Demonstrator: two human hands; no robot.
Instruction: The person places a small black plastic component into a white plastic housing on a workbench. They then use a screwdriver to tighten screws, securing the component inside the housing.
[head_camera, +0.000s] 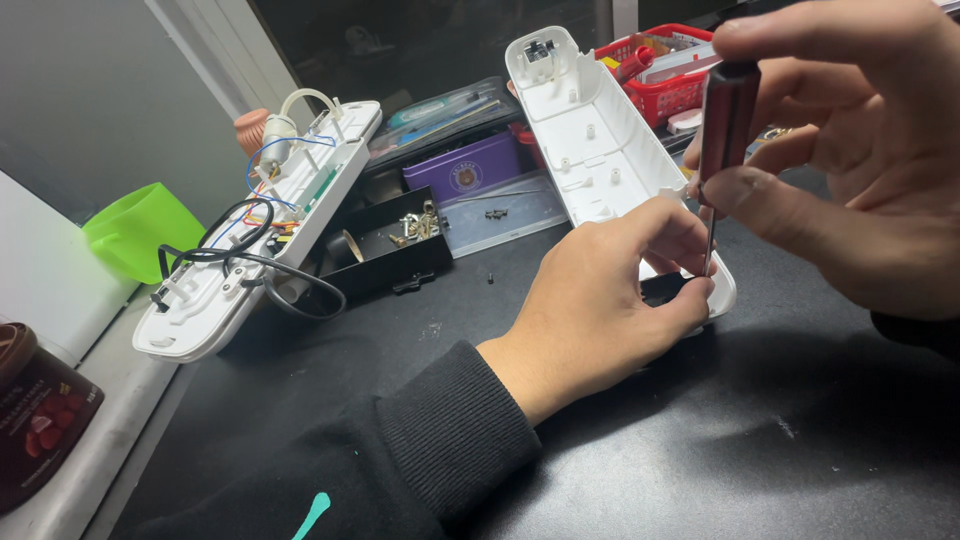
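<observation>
White plastic shell (600, 140) is steadied by the left hand (600, 300) while the screwdriver (722, 130), pinched in the right hand (850, 170), is best kept upright.

I see a dark, matte counter (700, 470) filling most of my view, scuffed with a few pale specks. Along its left edge runs a pale grey ledge (100, 420), and above that a light wall panel (45, 260). Behind it stands a large window (110, 90) with a white frame (225, 50); the glass looks dim and greyish. Farther back the room falls into darkness (400, 40). Light comes from above and in front, soft, leaving gentle shadows on the counter.
</observation>
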